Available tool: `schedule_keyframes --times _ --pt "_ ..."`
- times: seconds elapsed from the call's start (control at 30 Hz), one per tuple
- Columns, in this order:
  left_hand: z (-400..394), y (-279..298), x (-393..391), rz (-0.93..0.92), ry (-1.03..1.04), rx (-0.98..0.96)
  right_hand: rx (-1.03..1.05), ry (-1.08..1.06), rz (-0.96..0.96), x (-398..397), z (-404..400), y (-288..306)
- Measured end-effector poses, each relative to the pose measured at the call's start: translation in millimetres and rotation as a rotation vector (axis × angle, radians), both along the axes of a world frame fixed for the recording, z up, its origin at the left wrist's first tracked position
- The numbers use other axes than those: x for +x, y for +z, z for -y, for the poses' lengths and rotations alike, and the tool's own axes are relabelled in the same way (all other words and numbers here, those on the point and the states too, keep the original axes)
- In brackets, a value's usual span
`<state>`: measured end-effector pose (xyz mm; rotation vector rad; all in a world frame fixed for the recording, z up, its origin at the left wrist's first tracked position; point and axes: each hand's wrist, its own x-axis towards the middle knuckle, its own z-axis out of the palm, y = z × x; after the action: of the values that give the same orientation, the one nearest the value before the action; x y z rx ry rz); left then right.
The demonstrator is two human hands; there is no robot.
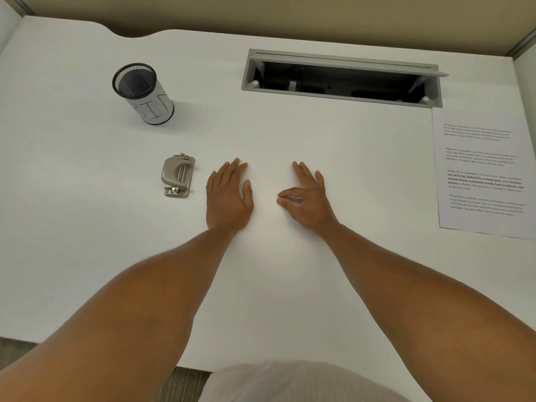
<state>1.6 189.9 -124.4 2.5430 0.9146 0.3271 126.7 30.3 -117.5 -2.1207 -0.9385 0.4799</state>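
My left hand (pixel 229 195) lies flat on the white desk (pixel 87 227), palm down, fingers straight, holding nothing. My right hand (pixel 307 198) rests on the desk a little to its right, outer fingers stretched, index finger and thumb bent toward each other with nothing visible between them. A small silver hole punch (pixel 177 175) sits just left of my left hand, not touched. A black mesh cup (pixel 143 92) with a white paper label reading "BIN" stands farther back on the left. A printed sheet of paper (pixel 484 172) lies at the right edge.
An open grey cable hatch (pixel 342 78) is sunk into the desk at the back right, dark inside. A beige partition wall (pixel 261 13) closes the back. The desk's front edge runs near my body, with carpet below.
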Motion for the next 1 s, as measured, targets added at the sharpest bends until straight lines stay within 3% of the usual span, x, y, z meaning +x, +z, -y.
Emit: schedule_keyframes --times 0.13,0.47,0.77,1.0 --pt "0 -1 0 0.006 -0.006 -0.002 -0.006 0.013 0.032 -4 -3 3" --pt "-1 -3 0 0.015 -0.001 -0.001 -0.177 0.063 0.336 -6 -15 15" --pt "0 1 1 0.071 -0.129 0.038 0.026 -0.037 -0.015 18 -7 17" --pt "4 10 16 0.082 -0.291 -0.089 0.091 -0.008 -0.095 28 0 13"
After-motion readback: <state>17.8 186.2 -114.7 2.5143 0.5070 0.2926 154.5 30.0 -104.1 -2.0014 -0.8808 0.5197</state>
